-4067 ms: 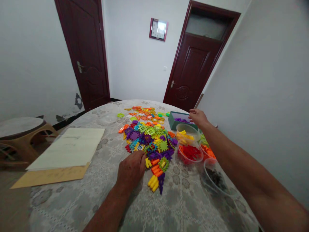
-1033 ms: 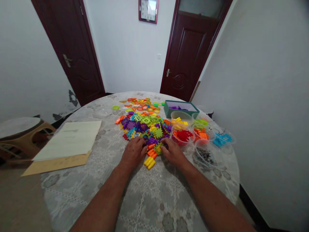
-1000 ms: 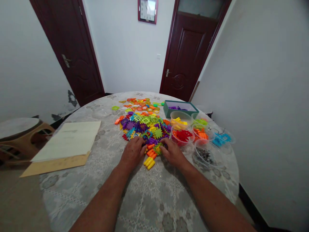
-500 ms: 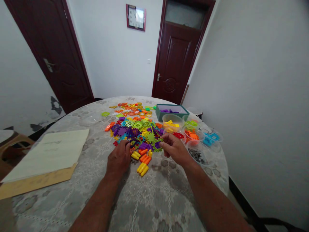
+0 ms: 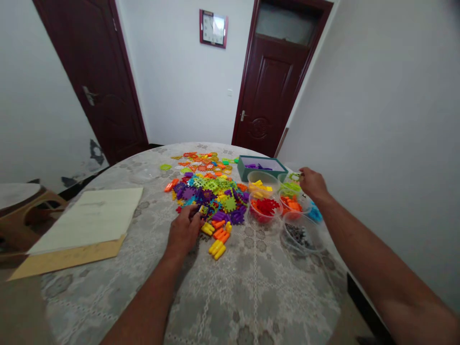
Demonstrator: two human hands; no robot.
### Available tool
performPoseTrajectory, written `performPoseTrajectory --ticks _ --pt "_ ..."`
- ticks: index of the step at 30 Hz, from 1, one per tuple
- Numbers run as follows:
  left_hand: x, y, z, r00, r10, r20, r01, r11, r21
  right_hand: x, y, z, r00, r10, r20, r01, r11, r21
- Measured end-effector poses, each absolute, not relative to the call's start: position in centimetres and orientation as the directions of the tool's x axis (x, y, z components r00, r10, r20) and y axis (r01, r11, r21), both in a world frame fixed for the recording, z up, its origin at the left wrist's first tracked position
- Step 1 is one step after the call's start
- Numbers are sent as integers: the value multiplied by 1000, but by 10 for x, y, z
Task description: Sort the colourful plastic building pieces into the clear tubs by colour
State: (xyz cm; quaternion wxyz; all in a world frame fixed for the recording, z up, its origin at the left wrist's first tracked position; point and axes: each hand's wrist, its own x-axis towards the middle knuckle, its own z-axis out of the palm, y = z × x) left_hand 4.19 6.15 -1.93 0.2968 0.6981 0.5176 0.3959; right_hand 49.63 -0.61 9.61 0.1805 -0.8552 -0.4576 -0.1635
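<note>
My right hand [image 5: 313, 184] is raised over the clear tub of lime-green pieces [image 5: 289, 188], its fingers pinching a light green toothed plastic piece [image 5: 295, 176]. My left hand [image 5: 184, 231] rests at the near edge of a heap of colourful toothed building pieces [image 5: 204, 191]. Its fingers are drawn together beside a small yellow and dark piece [image 5: 203, 210]; exactly what they grip is hard to make out. Just right of that hand lie yellow pegs [image 5: 217, 249] and orange pegs [image 5: 221, 235].
Clear tubs hold yellow pieces [image 5: 261, 186], red pieces [image 5: 268, 206], orange pieces [image 5: 292, 204], blue pieces [image 5: 315, 213] and grey pieces [image 5: 298, 234]. A green box [image 5: 264, 174] with purple pieces stands behind them. Paper sheets [image 5: 89, 215] lie on the left.
My right hand has moved from the heap to the right, carrying the green piece over the tubs. My left hand stays by the heap. The view has shifted slightly.
</note>
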Motion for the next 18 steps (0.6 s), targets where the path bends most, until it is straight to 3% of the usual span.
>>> performPoseTrajectory --ticks 4,7,9,11,18 --pt "41 61 -16 111 964 243 478 -266 837 476 -6 87 459 724 515 880 -450 -152" --pt "40 62 -15 63 956 288 509 -279 814 421 -15 71 314 801 510 947 -223 -232" --pt "40 61 -14 45 959 279 511 -262 819 373 -24 54 189 881 435 949 -49 -313" --pt "40 61 -13 40 963 267 509 -250 824 325 -32 35 53 932 358 945 69 -319" --pt "40 60 -15 59 959 277 520 -267 811 273 -36 13 -8 939 344 981 75 -181"
